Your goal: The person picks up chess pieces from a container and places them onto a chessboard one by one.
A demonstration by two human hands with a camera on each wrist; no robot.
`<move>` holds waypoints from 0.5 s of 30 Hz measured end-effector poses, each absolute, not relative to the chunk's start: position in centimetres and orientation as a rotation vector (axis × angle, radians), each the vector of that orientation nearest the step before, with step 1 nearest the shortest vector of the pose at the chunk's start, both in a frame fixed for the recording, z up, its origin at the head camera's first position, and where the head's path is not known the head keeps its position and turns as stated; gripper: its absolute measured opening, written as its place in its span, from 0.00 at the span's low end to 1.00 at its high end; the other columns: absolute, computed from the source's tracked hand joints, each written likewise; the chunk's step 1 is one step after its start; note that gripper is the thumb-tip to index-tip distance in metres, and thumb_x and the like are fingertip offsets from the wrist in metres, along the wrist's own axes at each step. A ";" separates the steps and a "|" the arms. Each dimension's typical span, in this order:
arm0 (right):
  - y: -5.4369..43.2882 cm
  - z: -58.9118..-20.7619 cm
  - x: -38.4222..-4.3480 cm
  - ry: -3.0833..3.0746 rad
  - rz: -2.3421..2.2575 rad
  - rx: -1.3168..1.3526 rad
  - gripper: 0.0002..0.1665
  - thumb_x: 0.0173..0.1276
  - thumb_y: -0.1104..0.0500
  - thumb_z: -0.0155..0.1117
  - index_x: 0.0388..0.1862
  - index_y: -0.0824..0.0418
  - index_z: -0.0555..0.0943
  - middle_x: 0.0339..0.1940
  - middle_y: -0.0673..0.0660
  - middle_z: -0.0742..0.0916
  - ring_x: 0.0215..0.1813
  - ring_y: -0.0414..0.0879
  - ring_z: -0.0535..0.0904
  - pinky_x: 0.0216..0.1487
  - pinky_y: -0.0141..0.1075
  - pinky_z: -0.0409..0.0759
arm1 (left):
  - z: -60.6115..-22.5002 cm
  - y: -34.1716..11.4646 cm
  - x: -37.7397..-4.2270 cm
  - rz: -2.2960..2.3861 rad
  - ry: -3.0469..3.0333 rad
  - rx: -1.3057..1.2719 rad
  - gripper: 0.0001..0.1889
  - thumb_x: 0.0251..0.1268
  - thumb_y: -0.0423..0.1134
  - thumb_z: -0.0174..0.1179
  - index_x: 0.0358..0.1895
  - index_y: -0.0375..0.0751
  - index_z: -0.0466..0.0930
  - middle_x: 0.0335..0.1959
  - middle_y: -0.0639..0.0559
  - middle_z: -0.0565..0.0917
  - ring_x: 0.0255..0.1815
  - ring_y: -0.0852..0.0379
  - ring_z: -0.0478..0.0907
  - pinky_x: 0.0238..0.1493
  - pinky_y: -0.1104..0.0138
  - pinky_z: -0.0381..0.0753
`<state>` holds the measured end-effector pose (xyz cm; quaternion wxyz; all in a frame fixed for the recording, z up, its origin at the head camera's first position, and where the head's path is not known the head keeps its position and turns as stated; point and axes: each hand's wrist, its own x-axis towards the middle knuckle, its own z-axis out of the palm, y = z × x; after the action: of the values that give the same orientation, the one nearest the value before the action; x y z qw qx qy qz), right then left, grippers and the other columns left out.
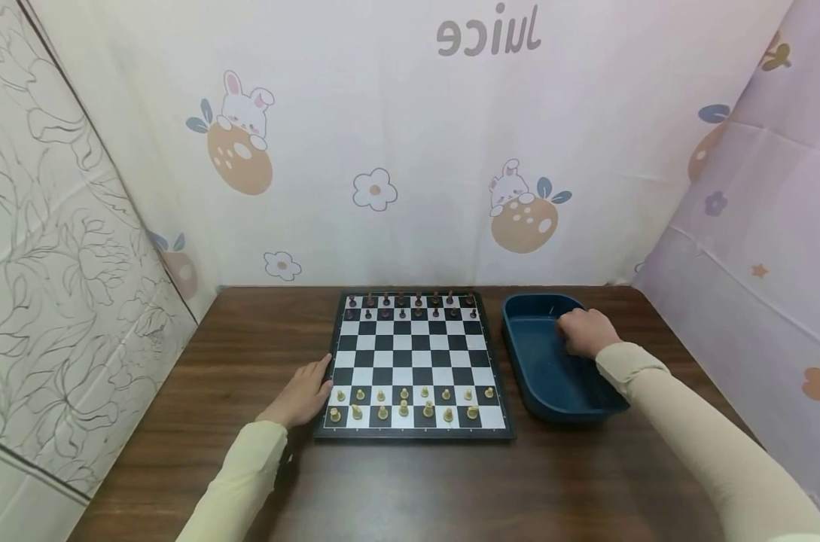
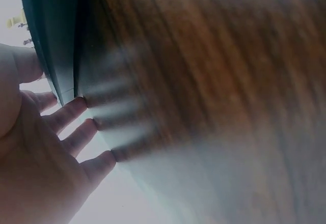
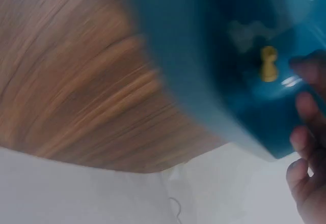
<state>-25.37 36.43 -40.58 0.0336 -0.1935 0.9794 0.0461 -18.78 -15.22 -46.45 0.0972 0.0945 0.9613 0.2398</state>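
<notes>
My left hand lies at the left edge of the chessboard, with its fingers fairly straight and the fingertips down on the table in the left wrist view. Over at the right, my right hand reaches into a dark blue tray. A yellow chess piece is in this tray, just beside the loosely bent fingers in the right wrist view. A gap shows between fingertips and piece. The head view hides that piece behind the hand. Cream chess pieces fill two rows at the board's near side.
Dark red chess pieces stand in two rows along the board's far side. The wooden table meets a patterned cloth at the back and right. A flower-printed panel stands at the left.
</notes>
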 end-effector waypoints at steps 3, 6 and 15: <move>36.9 -41.1 -25.5 3.018 0.167 -0.630 0.06 0.52 0.68 0.71 0.24 0.59 0.83 0.21 0.50 0.81 0.23 0.44 0.73 0.26 0.42 0.77 | -46.3 -15.3 -18.7 0.713 2.843 0.273 0.30 0.75 0.42 0.44 0.74 0.34 0.50 0.70 0.34 0.60 0.70 0.37 0.55 0.69 0.45 0.55; 37.2 -41.5 -25.5 3.040 0.191 -0.682 0.07 0.52 0.68 0.70 0.22 0.58 0.82 0.19 0.50 0.81 0.23 0.45 0.73 0.26 0.43 0.76 | -46.3 -15.4 -18.7 0.714 2.845 0.275 0.30 0.74 0.43 0.44 0.74 0.34 0.50 0.70 0.34 0.61 0.71 0.37 0.55 0.69 0.45 0.55; 37.5 -42.5 -25.4 3.094 0.312 -0.914 0.12 0.49 0.68 0.73 0.17 0.55 0.79 0.18 0.50 0.79 0.24 0.48 0.72 0.23 0.39 0.69 | -46.4 -15.4 -18.8 0.717 2.839 0.278 0.30 0.74 0.43 0.45 0.74 0.35 0.51 0.70 0.35 0.61 0.70 0.38 0.56 0.69 0.45 0.56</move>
<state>-25.35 37.46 -42.48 -0.0499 -0.2816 0.9534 0.0963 -18.84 -15.35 -46.41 0.0999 0.0941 0.9604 0.2426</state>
